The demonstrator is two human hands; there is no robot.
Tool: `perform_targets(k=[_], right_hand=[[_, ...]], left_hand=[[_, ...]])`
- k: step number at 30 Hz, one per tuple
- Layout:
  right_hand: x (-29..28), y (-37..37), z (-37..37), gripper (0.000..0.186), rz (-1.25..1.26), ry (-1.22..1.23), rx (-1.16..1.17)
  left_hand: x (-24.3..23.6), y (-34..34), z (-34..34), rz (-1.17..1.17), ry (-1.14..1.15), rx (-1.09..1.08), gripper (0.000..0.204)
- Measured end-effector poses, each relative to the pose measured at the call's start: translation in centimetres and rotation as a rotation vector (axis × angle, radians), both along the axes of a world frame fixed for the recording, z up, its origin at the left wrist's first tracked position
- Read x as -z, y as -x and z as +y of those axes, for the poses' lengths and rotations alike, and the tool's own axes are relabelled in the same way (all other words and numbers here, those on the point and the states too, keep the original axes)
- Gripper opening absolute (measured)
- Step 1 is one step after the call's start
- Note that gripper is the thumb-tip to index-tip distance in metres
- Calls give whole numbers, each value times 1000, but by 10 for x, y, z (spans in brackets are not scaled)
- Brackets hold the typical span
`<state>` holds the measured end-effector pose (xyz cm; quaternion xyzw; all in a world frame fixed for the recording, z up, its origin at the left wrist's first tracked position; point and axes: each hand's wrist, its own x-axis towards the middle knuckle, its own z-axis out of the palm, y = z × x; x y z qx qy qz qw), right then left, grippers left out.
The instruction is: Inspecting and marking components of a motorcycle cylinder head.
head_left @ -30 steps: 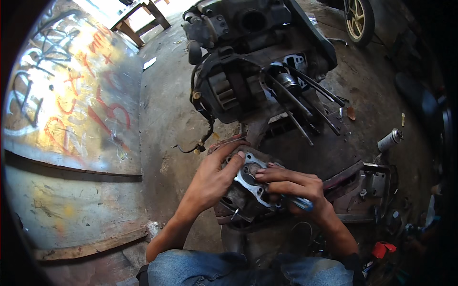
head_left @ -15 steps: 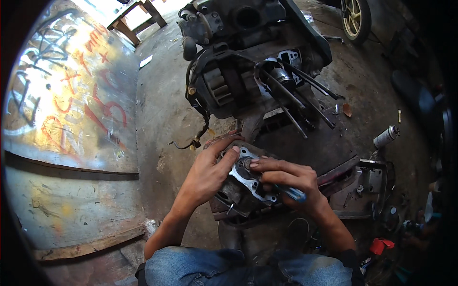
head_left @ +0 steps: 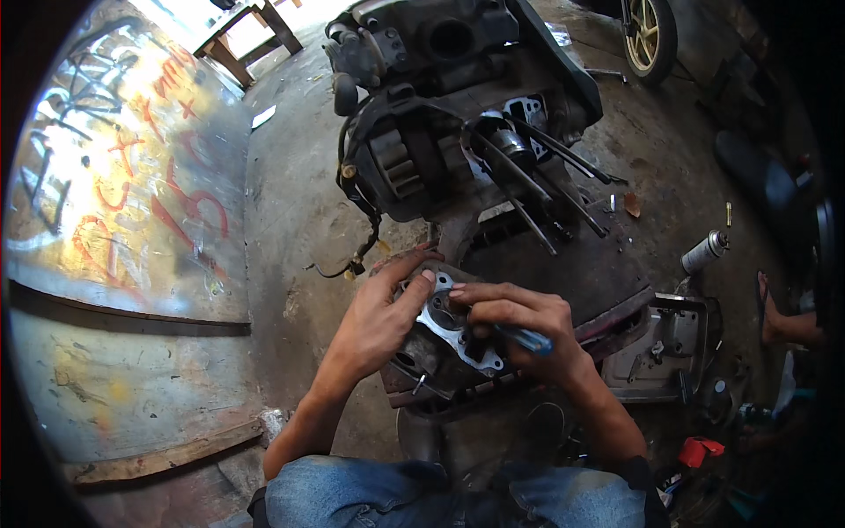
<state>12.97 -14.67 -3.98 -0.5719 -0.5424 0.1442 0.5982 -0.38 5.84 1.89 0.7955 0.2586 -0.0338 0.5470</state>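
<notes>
A metal cylinder head (head_left: 478, 355) lies with its bright gasket face up, tilted on a dark flat support. My left hand (head_left: 374, 321) grips its far left edge, thumb pressed on the rim. Across from it, my right hand (head_left: 528, 321) is closed around a tool with a clear blue handle (head_left: 532, 341). The tool's working end is hidden by my fingers. My right fingertips touch the rim of the round chamber (head_left: 447, 312), where valve faces show. Whether a small piece sits between those fingertips, I cannot tell.
Ahead stands an engine block (head_left: 422, 150) with long studs (head_left: 528, 198) pointing towards me. At right are a metal tray (head_left: 629, 374), a spray can (head_left: 706, 252), a red object (head_left: 701, 451) and another person's foot (head_left: 772, 317). A painted board (head_left: 132, 185) stands at left.
My right fingertips have shifted from the chamber's middle to its far rim. The whole view has moved slightly, and another person's foot has come into sight at right. My left hand keeps its grip.
</notes>
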Motion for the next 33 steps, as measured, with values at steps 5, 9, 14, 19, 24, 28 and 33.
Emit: perform_targets(k=[5, 9, 14, 19, 24, 28, 33], right_hand=[[11, 6, -17, 37, -66, -89, 71], [-5, 6, -2, 27, 9, 4, 86], [7, 12, -17, 29, -2, -49, 63], [-5, 10, -13, 30, -61, -27, 50], [13, 13, -5, 28, 53, -137, 88], [6, 13, 1, 26, 42, -98, 80], [9, 9, -4, 24, 55, -148, 34]], left_hand=[[17, -1, -4, -62, -99, 40, 51], [7, 0, -4, -24, 19, 5, 51], [15, 4, -3, -113, -172, 52, 52], [8, 2, -4, -28, -13, 5, 51], [10, 0, -5, -50, -122, 20, 52], [0, 1, -4, -19, -32, 27, 51], [3, 0, -7, -18, -7, 11, 51]])
